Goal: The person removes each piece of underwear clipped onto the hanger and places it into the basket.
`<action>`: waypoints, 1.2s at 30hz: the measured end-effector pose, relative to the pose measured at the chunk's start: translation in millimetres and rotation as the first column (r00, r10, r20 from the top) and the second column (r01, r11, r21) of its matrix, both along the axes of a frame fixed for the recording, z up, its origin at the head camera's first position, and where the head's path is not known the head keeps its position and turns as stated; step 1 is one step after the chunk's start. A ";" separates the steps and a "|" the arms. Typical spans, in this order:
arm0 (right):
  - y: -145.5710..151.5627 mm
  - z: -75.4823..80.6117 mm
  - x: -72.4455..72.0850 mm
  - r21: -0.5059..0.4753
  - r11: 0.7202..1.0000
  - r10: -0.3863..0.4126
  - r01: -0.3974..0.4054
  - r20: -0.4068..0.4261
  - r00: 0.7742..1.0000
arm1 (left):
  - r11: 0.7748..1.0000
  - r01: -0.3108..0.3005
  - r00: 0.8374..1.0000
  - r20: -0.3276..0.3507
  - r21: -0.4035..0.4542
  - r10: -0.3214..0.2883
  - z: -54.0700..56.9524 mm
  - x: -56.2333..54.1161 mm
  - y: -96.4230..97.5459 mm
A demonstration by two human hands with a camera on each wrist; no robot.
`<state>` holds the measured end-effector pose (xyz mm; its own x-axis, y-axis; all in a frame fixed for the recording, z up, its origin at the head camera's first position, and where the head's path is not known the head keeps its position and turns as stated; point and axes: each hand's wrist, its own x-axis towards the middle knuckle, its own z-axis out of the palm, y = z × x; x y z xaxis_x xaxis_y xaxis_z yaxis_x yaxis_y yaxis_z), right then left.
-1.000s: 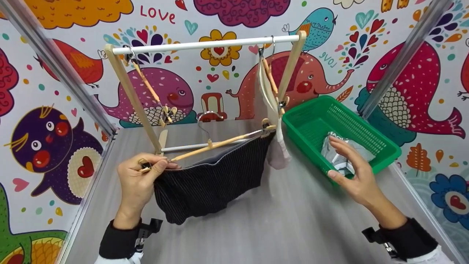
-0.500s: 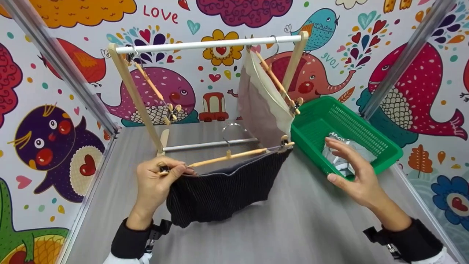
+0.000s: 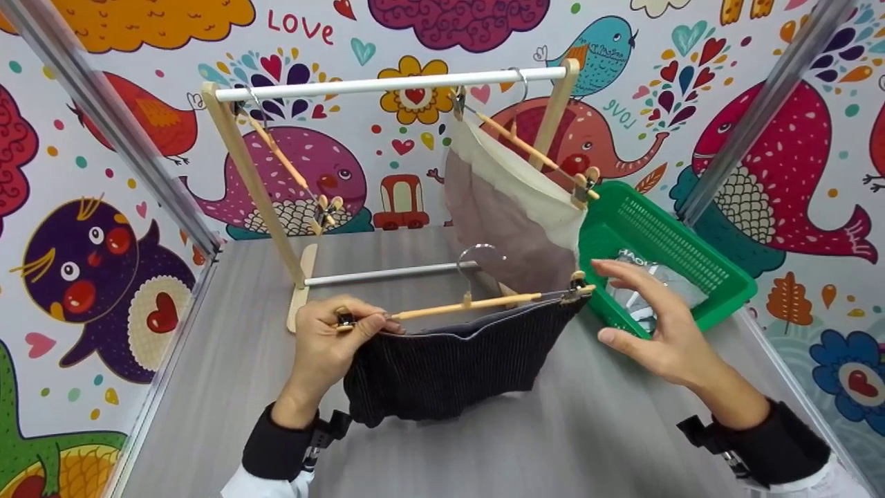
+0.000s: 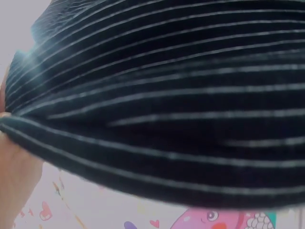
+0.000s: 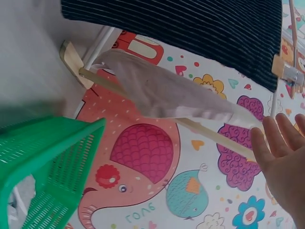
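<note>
My left hand (image 3: pixel 332 335) pinches the left end of a wooden clip hanger (image 3: pixel 432 305) together with the waist corner of a black pinstriped garment (image 3: pixel 463 373). A clip (image 3: pixel 579 285) grips the garment's other corner, and the hanger's metal hook (image 3: pixel 477 252) points up. In the left wrist view the striped cloth (image 4: pixel 167 95) fills most of the picture. My right hand (image 3: pixel 657 332), fingers spread and holding nothing, hovers beside the front of the green basket (image 3: pixel 733 283). In the right wrist view that hand (image 5: pixel 283 162) is below the hanger's clip (image 5: pixel 288 71).
A small rack with a white bar (image 3: pixel 394 84) stands behind. From its right end hangs a pale garment (image 3: pixel 505 214) on a clip hanger, close behind the striped one. A bare clip hanger (image 3: pixel 280 152) hangs at left. The basket holds a grey-white bundle (image 3: pixel 667 280).
My left hand has moved right, carrying the hanger and striped garment. The pale garment on the rack has swung round to face forward more. My right hand has shifted slightly left.
</note>
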<state>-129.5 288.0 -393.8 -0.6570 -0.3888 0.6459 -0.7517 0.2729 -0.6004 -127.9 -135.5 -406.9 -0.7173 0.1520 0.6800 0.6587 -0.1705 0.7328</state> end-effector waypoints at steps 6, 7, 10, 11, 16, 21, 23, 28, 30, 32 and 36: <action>-6.5 15.1 -0.7 0.093 0.996 -0.017 0.019 -0.019 1.000 | 0.999 0.044 0.998 -0.035 0.010 -0.043 -1.7 -3.6 12.7; -7.9 17.5 -1.3 0.108 0.994 -0.018 0.021 -0.031 0.999 | 0.999 0.053 0.998 -0.038 0.013 -0.052 -1.7 -4.0 14.2; -12.1 22.2 -4.3 0.145 0.989 -0.009 0.021 -0.089 0.996 | 0.997 0.076 0.996 -0.051 0.013 -0.075 -1.1 -5.6 18.4; -13.7 23.1 -5.7 0.151 0.988 -0.001 0.018 -0.113 0.994 | 0.997 0.076 0.995 -0.058 0.008 -0.076 -1.0 -6.2 19.7; -21.4 24.0 -12.8 0.170 0.985 0.018 0.022 -0.230 0.973 | 0.997 0.066 0.996 -0.062 -0.025 -0.068 0.0 -8.5 27.1; -28.3 23.9 -20.4 0.208 0.977 0.022 0.044 -0.305 0.952 | 0.998 0.054 0.997 -0.048 -0.037 -0.056 0.5 -10.1 34.5; -30.6 23.4 -23.7 0.219 0.975 0.030 0.044 -0.327 0.945 | 0.998 0.047 0.998 -0.048 -0.042 -0.049 0.4 -10.8 36.5; -33.1 20.9 -29.6 0.234 0.972 0.053 0.033 -0.354 0.934 | 0.998 0.059 0.997 -0.054 -0.038 -0.061 0.4 -12.5 39.7; -32.9 19.3 -31.1 0.238 0.971 0.062 0.029 -0.364 0.929 | 0.997 0.067 0.996 -0.053 -0.035 -0.069 0.2 -12.8 40.4; -32.5 17.7 -32.3 0.237 0.971 0.068 0.025 -0.376 0.924 | 0.997 0.074 0.996 -0.050 -0.038 -0.076 0.0 -13.0 40.9; -32.4 14.4 -33.5 0.218 0.976 0.076 0.014 -0.400 0.913 | 0.996 0.077 0.996 -0.038 -0.052 -0.079 -1.2 -13.9 41.3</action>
